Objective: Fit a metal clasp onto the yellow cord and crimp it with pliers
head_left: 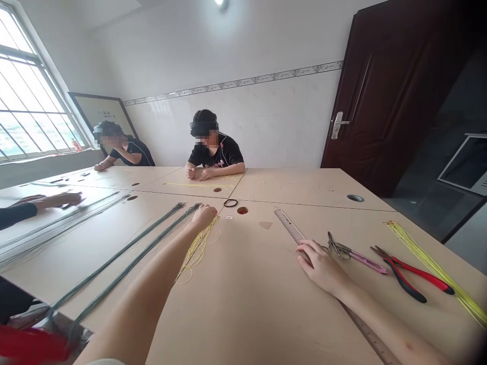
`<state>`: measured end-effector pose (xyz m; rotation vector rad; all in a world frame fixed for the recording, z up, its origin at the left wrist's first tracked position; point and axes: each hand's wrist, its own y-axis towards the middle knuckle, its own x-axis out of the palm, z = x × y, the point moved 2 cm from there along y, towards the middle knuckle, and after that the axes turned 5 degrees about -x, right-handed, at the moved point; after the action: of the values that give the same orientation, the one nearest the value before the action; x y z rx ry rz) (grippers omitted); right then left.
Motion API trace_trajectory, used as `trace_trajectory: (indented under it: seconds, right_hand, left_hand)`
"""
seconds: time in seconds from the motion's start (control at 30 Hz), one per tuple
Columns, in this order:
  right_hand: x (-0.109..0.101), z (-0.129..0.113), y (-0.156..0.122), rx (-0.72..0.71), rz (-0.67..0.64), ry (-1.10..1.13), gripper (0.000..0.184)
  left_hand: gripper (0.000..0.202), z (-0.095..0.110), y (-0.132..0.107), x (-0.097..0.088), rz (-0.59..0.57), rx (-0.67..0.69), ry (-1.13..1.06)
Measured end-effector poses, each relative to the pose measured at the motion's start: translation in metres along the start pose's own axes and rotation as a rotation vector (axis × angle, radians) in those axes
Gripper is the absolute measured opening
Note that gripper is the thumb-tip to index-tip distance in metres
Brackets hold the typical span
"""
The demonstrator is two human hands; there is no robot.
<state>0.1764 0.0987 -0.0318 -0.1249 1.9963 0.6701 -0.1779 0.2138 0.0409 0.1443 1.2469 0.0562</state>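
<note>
Your left hand (205, 215) curls at the far end of the thin, looped yellow cords (200, 246) on the pale wood-look table (251, 314), your half-bent right hand (321, 266) covers the long transparent plastic ruler (288, 226), perhaps steadying it, and I cannot tell whether either grips.

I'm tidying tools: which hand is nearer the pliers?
Right. The right hand is on the ruler, left of the pliers; the left hand is farther left, at the yellow cords.
</note>
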Motion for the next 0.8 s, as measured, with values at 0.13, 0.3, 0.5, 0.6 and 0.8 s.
trace_trajectory:
  seconds: [0.13, 0.3, 0.5, 0.6, 0.8]
  right_hand:
    - [-0.001, -0.002, 0.0, -0.005, 0.006, -0.003, 0.018]
    - [0.0, -0.002, 0.001, -0.008, 0.016, 0.004, 0.018]
    - [0.0, -0.002, 0.001, 0.0, 0.027, 0.005, 0.018]
    - [-0.001, -0.002, 0.0, -0.002, 0.03, 0.007, 0.018]
    - [0.0, -0.002, 0.0, -0.011, 0.033, 0.004, 0.017]
  left_hand:
    - [0.026, -0.001, 0.021, 0.017, -0.018, -0.029, 0.169]
    - [0.027, -0.006, 0.032, 0.021, -0.038, -0.014, 0.298]
    - [0.028, -0.009, 0.036, 0.023, -0.065, 0.007, 0.386]
    - [0.025, -0.01, 0.035, 0.023, -0.079, 0.018, 0.402]
    - [0.027, -0.012, 0.037, 0.026, -0.084, 0.017, 0.414]
